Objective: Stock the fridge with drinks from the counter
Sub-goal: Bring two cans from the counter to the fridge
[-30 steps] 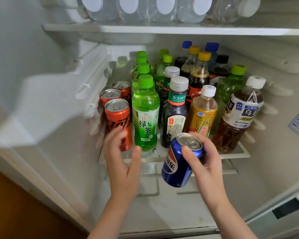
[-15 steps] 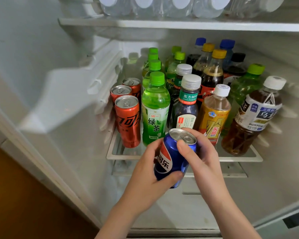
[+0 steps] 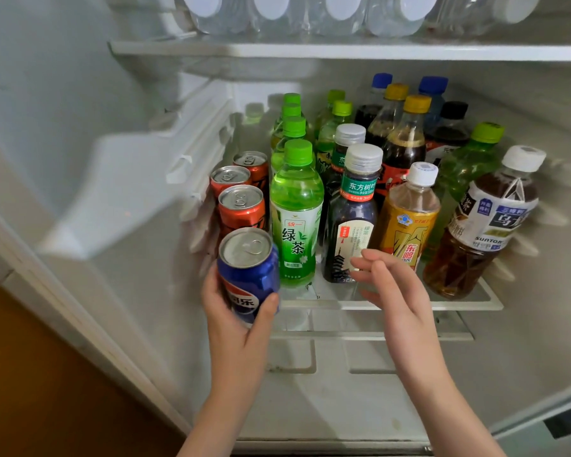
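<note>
The blue can is shiny metal. The green bottle is clear, glossy plastic. The shelf looks like smooth clear glass.

The can is being held in the left hand at the near left corner of the shelf, just before a row of three cans running along its left edge. Bottles are standing in rows to their right. Water bottles are lying on the upper shelf.
</note>
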Available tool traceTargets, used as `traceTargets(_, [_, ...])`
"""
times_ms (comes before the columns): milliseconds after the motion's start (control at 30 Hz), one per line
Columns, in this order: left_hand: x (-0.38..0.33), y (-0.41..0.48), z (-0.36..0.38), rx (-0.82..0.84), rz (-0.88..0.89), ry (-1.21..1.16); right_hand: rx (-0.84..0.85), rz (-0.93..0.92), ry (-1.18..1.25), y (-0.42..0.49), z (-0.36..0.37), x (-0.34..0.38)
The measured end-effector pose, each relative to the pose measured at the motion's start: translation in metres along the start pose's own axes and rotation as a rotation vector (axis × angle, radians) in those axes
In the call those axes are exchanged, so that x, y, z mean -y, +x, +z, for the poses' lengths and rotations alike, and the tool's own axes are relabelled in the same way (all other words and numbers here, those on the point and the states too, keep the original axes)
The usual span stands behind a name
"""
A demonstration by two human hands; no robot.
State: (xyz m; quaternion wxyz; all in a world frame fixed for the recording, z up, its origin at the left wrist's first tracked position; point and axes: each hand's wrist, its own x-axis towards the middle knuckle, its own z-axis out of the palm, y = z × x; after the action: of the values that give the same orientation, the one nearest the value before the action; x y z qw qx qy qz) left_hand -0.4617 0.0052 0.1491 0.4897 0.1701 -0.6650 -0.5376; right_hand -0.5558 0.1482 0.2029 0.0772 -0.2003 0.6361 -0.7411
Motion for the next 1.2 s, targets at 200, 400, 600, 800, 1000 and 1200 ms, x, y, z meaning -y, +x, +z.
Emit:
traceTargets(200, [0.012, -0.001, 0.01, -0.113, -0.031, 0.029, -0.055, -0.006, 0.024, -0.007, -0.004, -0.005])
traceTargets(400, [0.017, 0.004, 0.018, -0.178, -0.064, 0.044, -0.104, 0.011, -0.028, -0.012, -0.016, -0.013])
traceTargets(600, [0.023, 0.022, 0.023, -0.269, -0.031, 0.154, -0.137, 0.045, -0.061, -0.019, -0.022, -0.021])
traceTargets(800, [0.022, 0.015, 0.032, -0.316, 0.085, 0.394, -0.154, 0.072, -0.096, -0.027, -0.024, -0.024])
traceTargets(1000, [0.032, -0.001, 0.023, -0.311, 0.182, 0.355, -0.18, 0.098, -0.156, -0.037, -0.032, -0.029])
traceTargets(1200, [0.04, -0.008, 0.013, -0.269, 0.117, 0.329, -0.197, 0.123, -0.219, -0.051, -0.036, -0.035])
